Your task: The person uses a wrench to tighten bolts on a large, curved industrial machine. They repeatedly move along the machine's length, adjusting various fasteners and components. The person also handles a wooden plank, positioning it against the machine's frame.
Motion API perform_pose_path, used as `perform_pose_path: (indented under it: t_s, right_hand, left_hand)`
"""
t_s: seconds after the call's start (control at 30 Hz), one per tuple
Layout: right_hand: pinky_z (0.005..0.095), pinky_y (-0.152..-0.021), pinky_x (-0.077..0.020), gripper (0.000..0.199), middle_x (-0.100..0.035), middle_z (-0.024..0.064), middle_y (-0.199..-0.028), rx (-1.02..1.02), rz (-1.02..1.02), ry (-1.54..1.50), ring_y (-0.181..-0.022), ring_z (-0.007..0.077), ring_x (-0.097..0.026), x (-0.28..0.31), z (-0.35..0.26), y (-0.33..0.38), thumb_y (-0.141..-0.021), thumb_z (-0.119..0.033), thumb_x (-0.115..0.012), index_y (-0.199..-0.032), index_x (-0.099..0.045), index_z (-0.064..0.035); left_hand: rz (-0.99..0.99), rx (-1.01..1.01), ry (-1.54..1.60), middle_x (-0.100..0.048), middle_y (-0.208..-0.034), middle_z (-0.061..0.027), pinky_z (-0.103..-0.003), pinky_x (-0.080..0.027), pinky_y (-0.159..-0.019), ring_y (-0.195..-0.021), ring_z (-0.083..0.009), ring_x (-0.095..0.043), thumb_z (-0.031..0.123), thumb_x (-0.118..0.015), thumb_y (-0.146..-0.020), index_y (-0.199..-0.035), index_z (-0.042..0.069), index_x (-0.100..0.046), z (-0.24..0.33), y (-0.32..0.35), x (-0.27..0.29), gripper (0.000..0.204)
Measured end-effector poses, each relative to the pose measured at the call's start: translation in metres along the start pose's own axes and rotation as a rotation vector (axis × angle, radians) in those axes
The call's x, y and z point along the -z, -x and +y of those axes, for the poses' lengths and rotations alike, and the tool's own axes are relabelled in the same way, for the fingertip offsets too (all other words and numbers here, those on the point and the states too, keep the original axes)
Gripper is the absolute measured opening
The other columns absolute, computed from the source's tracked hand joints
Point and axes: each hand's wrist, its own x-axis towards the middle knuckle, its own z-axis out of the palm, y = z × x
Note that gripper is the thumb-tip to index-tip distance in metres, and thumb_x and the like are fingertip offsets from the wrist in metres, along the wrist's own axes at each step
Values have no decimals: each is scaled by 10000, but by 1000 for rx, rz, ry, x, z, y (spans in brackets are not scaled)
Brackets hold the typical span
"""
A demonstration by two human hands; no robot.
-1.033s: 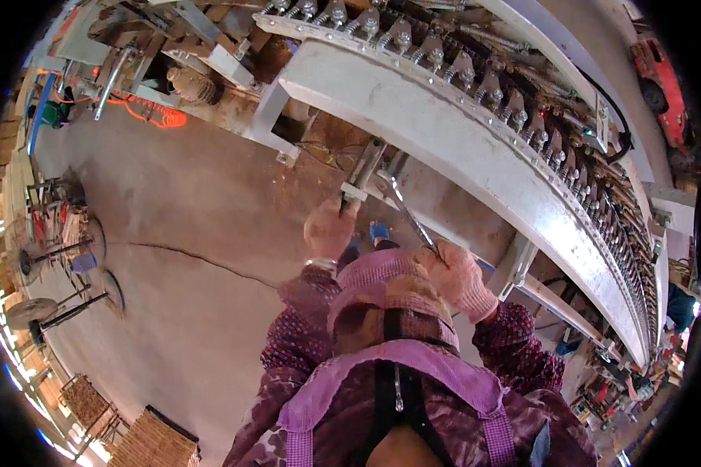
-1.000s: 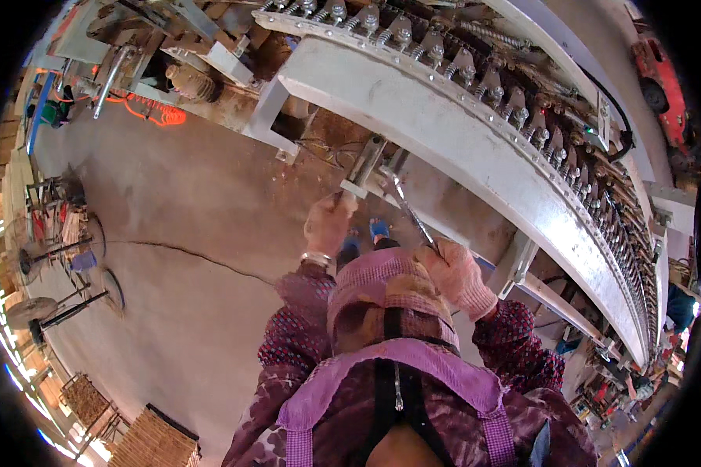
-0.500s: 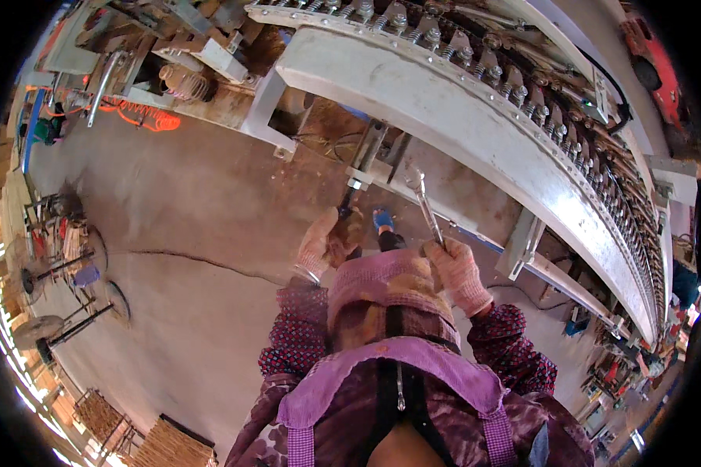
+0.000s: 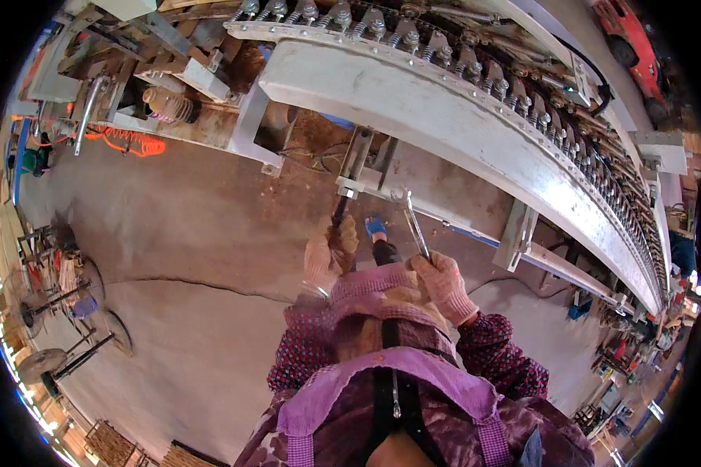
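Head view: bare concrete floor [image 4: 171, 257], cracked across the middle, under a long curved white machine beam [image 4: 444, 117] lined along its far edge with a row of spring-loaded clamps [image 4: 475, 58]. Orange coiled hose [image 4: 128, 144] at far left, wheeled stands [image 4: 70, 311] at the left rim, red machine [image 4: 631, 35] at far right.

Near the middle, left hand [image 4: 329, 253] in a pale work glove, clenched round the dark handle of a tool [image 4: 339, 212] pointing up into a small metal bracket [image 4: 358, 185] hung below the beam. Right hand [image 4: 442, 284], gloved too, closed round the lower end of a silver wrench [image 4: 413, 226], its head raised to the same bracket (exact seat of the jaw on a nut too small to tell). Blue shoe [image 4: 375, 228] on the floor between the two hands. Purple apron straps [image 4: 413, 381] and patterned sleeves filling the near edge.

By judgement, work on the bracket fastening under way, not finished: both tools engaged at the fitting, neither set down, bracket in place on its rail. Tightening or loosening, and how much left, not readable from here.
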Motion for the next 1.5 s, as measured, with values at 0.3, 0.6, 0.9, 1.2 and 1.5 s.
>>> perform_pose_path:
  t_s: [0.3, 0.6, 0.9, 1.2, 1.5]
  right_hand:
    - [275, -560, -418, 291, -558, -12, -671, 8, -57, 58, -615, 87, -508, 3, 20, -5, -908, -309, -594, -915, -674, -29]
    - [275, -548, -394, 240, -538, -19, -650, -42, -38, 196, -605, 77, -475, -2, 7, 2, -882, -271, -627, -877, -674, -36]
    - [302, -614, -433, 280, -585, 22, -680, -14, -86, 231, -641, 115, -533, 0, 22, -10, -888, -321, -618, -906, -679, -48]
    - [284, -526, -397, 265, -532, -16, -628, -15, -60, 260, -570, 88, -489, 0, 19, -14, -884, -286, -617, -918, -687, -33]
    - [335, -667, -470, 257, -600, 118, -753, 234, 63, 402, -715, 232, -573, -21, 12, -25, -896, -283, -623, -1027, -651, -63]
  left_hand:
    - [229, -610, -973, -693, -982, -148, -307, -560, -634, -804, -221, -678, 333, -512, -981, -1141, 0, -604, -15, 1, -3, 381]
    - [261, -949, -1605, -665, -1040, -107, -303, -561, -678, -814, -210, -658, 248, -605, -940, -1122, 50, -629, -5, -13, 1, 270]
    - [76, -39, -117, -672, -900, -102, -300, -550, -664, -745, -194, -639, 185, -639, -910, -1137, 55, -626, 0, -8, -9, 262]
    - [34, -261, -289, -666, -930, -96, -303, -535, -609, -723, -167, -630, 253, -671, -900, -1178, -19, -588, -7, 5, -31, 398]
    - [340, -729, -1518, -670, -1072, -123, -359, -573, -702, -879, -237, -690, 321, -632, -911, -1189, 63, -595, -10, -9, -5, 381]
